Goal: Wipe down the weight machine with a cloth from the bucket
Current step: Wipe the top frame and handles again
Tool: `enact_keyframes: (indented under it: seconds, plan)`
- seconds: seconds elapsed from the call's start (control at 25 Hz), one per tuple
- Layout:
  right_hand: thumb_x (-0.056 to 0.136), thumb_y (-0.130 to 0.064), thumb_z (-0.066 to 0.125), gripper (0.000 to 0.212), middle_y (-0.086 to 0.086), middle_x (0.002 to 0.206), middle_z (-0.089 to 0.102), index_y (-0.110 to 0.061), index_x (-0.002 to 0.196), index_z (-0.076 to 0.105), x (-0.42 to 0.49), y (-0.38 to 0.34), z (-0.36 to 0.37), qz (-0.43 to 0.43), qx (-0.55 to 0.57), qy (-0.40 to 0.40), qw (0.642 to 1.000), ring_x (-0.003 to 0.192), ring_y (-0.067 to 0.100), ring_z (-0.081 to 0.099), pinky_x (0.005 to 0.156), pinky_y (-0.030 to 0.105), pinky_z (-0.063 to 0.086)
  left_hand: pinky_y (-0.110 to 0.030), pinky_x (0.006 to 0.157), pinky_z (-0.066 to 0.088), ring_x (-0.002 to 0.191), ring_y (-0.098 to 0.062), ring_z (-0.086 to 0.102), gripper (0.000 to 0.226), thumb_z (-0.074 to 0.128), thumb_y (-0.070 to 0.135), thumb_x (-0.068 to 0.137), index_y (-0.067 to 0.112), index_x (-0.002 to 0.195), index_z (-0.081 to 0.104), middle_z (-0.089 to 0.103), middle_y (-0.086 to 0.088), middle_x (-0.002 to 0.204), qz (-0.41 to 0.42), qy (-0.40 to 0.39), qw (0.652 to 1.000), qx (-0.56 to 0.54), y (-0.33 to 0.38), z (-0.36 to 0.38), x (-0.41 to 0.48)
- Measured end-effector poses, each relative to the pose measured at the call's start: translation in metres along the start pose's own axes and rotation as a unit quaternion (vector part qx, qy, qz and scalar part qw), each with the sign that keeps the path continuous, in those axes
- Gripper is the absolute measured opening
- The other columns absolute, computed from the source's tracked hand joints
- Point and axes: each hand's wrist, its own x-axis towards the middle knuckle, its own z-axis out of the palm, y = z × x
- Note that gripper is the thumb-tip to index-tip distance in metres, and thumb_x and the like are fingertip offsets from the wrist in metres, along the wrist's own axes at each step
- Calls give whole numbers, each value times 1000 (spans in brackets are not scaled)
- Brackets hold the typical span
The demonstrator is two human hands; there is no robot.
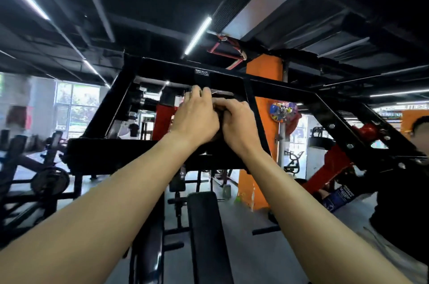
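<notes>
Both arms reach up to the black weight machine's top frame [278, 87]. My left hand [197, 119] and my right hand [239, 125] are pressed together just below the upper crossbar, fingers curled. Between them they hold a dark cloth [219, 112], of which only a small patch shows between and under the palms. The fingertips of my left hand lie at the crossbar. A lower black crossbeam [116, 151] runs under my wrists. No bucket is in view.
A black padded bench [204, 225] lies below me inside the machine. An orange pillar [262, 70] stands behind the frame. A person in dark clothes [408, 186] is close on the right. Plate-loaded machines [50, 180] fill the left side.
</notes>
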Motion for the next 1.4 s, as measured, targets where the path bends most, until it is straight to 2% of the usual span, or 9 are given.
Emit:
enact_keyframes:
  seconds: [0.12, 0.28, 0.4, 0.52, 0.68, 0.8, 1.08, 1.28, 1.4]
  plan:
    - [81, 12, 47, 41, 2, 94, 77, -10, 97, 78, -5, 44, -26, 65, 48, 3, 997, 90, 20, 68, 81, 20, 43, -45, 112, 36, 124, -31, 49, 30, 52, 21, 95, 10, 123, 57, 54, -11, 127, 11, 10, 997, 81, 23, 22, 11]
    - [87, 18, 44, 34, -4, 84, 68, -2, 101, 68, -10, 74, -45, 136, 126, -4, 983, 77, -16, 61, 68, 4, 43, -43, 120, 29, 129, -28, 47, 29, 54, 18, 96, 12, 123, 61, 57, -8, 129, 22, -22, 992, 120, 26, 29, 25]
    - [92, 6, 50, 35, -6, 96, 73, -15, 118, 62, -8, 78, -22, 112, 107, -90, 984, 90, 0, 69, 93, 29, 56, -35, 114, 31, 127, -25, 47, 30, 57, 9, 91, 10, 121, 62, 56, -6, 129, 49, -45, 985, 162, 19, 29, 24]
    - [91, -1, 54, 47, 3, 105, 76, -14, 136, 53, 11, 81, 4, 61, -73, -164, 982, 105, 25, 68, 126, 41, 15, -34, 109, 35, 124, -24, 49, 31, 61, 3, 80, 9, 110, 64, 58, -5, 123, 83, -42, 973, 212, 9, 33, 22]
    - [94, -3, 48, 31, 15, 99, 66, -7, 123, 57, 37, 77, 15, 121, -95, -200, 968, 115, 36, 54, 101, 43, 41, -33, 104, 36, 118, -26, 52, 29, 59, 1, 75, 9, 103, 62, 61, -5, 116, 107, -13, 973, 202, 1, 36, 20]
    - [92, -1, 51, 23, 13, 99, 66, -9, 110, 61, 20, 78, 22, 94, -102, -130, 982, 101, 36, 56, 85, 46, 52, -36, 108, 35, 117, -27, 53, 31, 52, 10, 77, 9, 106, 61, 61, -6, 114, 121, 5, 979, 162, -1, 36, 18]
    - [99, -4, 51, 26, 10, 111, 72, -12, 117, 68, 22, 82, 14, 104, -84, -95, 986, 112, 31, 59, 103, 40, 44, -42, 120, 27, 134, -27, 46, 42, 58, 6, 80, 10, 122, 58, 58, -7, 131, 111, 10, 980, 167, -7, 40, 18]
    - [103, -3, 50, 22, -12, 100, 68, -16, 111, 65, 10, 80, 7, 127, 106, 46, 985, 100, 8, 62, 87, 24, 52, -54, 125, 13, 153, -33, 20, 59, 59, 17, 89, 11, 144, 40, 33, -12, 158, 19, 19, 982, 185, -4, 41, 13]
    - [100, -7, 49, 21, -2, 111, 68, -18, 110, 63, 18, 68, 17, 38, 20, -23, 999, 116, 17, 55, 86, 33, 50, -54, 125, 16, 151, -33, 24, 58, 58, 20, 89, 9, 143, 39, 36, -12, 156, 19, 25, 982, 189, -7, 43, 14]
